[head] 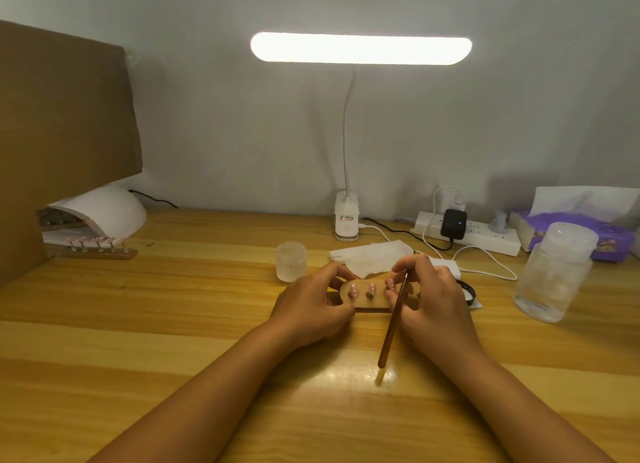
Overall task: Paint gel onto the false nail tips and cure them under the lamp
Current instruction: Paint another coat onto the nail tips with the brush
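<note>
**Q:** Where was the wooden holder (367, 303), and how did the 2 hands sit on it?

**A:** It lay flat on the table (173, 324). The left hand (308, 306) gripped the holder's left end, fingers curled close together round the edge. The right hand (429, 296) covered the holder's right end and pinched the brush (393, 324) between thumb and fingers. The brush handle slanted back from the holder toward the person.

**Q:** How many nail tips (371, 287) could be counted?

**A:** 3 pink tips showed on the holder between the hands. The right hand hid the holder's right end, so the full count could not be told. The brush tip was too small to make out, so contact with a tip could not be confirmed.

**Q:** What stood around the holder?

**A:** A frosted jar (291, 261) stood just behind its left end, and a crumpled tissue (374, 258) lay just behind it. Far left of the holder, the white curing lamp (104, 213) was partly hidden by a cardboard sheet (65, 116), and a second holder (100, 251) with several tips sat at the lamp's mouth. Right of the holder stood a blurred clear bottle (554, 272).
</note>
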The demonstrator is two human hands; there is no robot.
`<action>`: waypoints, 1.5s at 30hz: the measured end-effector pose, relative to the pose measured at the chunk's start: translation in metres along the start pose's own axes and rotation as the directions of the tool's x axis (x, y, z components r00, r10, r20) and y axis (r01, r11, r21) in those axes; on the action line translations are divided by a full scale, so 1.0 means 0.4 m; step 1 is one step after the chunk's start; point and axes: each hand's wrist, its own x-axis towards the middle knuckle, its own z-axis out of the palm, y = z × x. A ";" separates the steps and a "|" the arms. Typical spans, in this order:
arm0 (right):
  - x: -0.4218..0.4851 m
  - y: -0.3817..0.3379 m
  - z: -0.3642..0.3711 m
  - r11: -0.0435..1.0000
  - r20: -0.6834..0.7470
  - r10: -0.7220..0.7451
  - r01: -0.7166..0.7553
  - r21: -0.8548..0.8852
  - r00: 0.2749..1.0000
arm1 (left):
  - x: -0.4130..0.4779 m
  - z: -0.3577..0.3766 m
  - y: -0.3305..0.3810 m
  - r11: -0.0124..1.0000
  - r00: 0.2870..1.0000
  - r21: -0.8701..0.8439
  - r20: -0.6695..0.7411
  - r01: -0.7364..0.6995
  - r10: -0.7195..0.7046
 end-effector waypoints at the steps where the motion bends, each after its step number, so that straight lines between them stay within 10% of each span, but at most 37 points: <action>1: 0.000 -0.001 0.000 1.000 -0.001 0.000 0.000 -0.003 1.000 | 0.000 0.001 0.000 1.000 1.000 0.010 -0.003 -0.002 0.002; 45: -0.010 -0.031 -0.027 0.997 -0.083 0.022 -0.028 -0.069 0.996 | 0.008 0.018 0.020 0.979 0.991 0.183 -0.112 0.092 -0.072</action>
